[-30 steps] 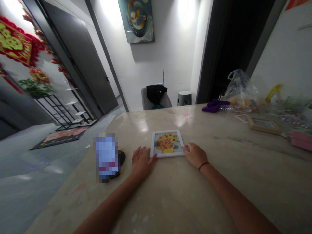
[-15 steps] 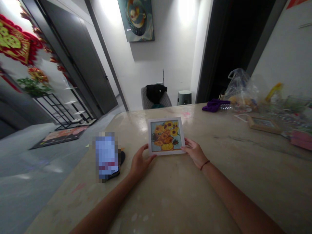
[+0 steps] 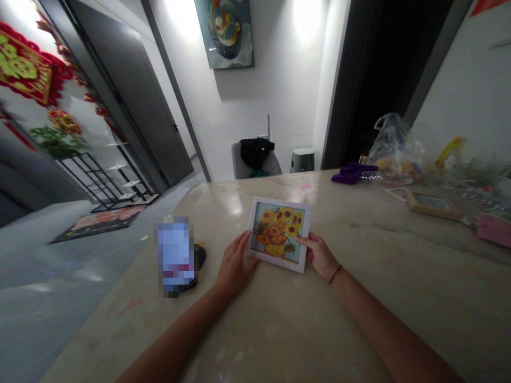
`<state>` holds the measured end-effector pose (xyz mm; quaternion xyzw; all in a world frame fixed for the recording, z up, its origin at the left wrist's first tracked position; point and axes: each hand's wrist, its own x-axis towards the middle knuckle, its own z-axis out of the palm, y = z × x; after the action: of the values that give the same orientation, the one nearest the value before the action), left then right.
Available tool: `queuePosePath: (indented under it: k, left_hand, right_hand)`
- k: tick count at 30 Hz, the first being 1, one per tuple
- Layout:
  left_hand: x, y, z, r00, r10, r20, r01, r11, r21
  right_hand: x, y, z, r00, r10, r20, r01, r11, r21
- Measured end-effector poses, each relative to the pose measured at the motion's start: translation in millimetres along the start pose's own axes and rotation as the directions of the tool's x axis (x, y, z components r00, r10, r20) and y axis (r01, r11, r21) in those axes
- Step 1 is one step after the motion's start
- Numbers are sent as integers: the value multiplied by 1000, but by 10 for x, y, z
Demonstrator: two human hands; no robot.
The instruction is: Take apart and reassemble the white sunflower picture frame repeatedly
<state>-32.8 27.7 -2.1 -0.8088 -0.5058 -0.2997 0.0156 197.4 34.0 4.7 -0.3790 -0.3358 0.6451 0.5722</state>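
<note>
A white picture frame (image 3: 279,234) with a sunflower-in-vase picture is held between my two hands, its front facing me and turned slightly clockwise. My left hand (image 3: 237,263) grips its left edge and lower left corner, with the fingers partly hidden behind it. On the right edge, my right hand (image 3: 319,254) is closed with one finger over the front border; its other fingers sit at the side and behind. Whether the frame's lower edge touches the table cannot be made out.
A blurred-out phone (image 3: 175,255) stands on the marble-look table (image 3: 287,330) at left. To the right lie purple cloth (image 3: 351,173), a clear plastic bag (image 3: 395,149), a wooden frame (image 3: 433,205) and a pink item (image 3: 494,230). A chair (image 3: 257,159) stands beyond the far edge.
The picture frame has turned clockwise and shifted a little to the right and toward me. Both hands stayed on it, the left one reaching further behind its lower corner.
</note>
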Motion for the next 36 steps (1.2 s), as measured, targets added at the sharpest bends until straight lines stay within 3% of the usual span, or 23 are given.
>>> queuePosePath:
  k: [5,8,11,19,24,27,29,32,34,36]
  left_hand:
    - [-31,109,-14,966,230,119,-246,958,145]
    - [-55,129,-7,957,242,158,-265,954,139]
    - [-63,123,-10,950,247,194,-274,953,131]
    - [-62,129,-38,943,249,222,-279,954,114]
    - [-87,120,-33,980,172,95,-175,984,25]
    - [-90,108,-29,998,68,11,-68,997,-25]
    - [-85,111,-29,999,-23,-38,21,998,-59]
    - [-78,163,-34,977,-201,-72,188,969,-159]
    - [-82,232,-40,964,-264,-36,244,931,-272]
    - [-95,315,-42,961,-277,21,264,888,-378]
  right_hand:
    - [-79,21,147,1000,-1,25,0,1000,16]
    - [-131,21,220,994,-10,113,4,998,57]
    - [-152,7,231,992,-21,124,11,997,80]
    - [-113,16,173,989,-24,149,19,999,34]
    - [-93,13,139,985,-53,164,50,998,25]
    - [-105,-7,126,972,-191,135,206,973,-108]
    - [-128,-10,128,924,-362,118,381,884,-271]
    - [-163,17,144,772,-612,171,599,611,-517]
    - [-173,52,161,693,-689,214,628,429,-649]
    - [-172,93,180,665,-708,239,601,317,-733]
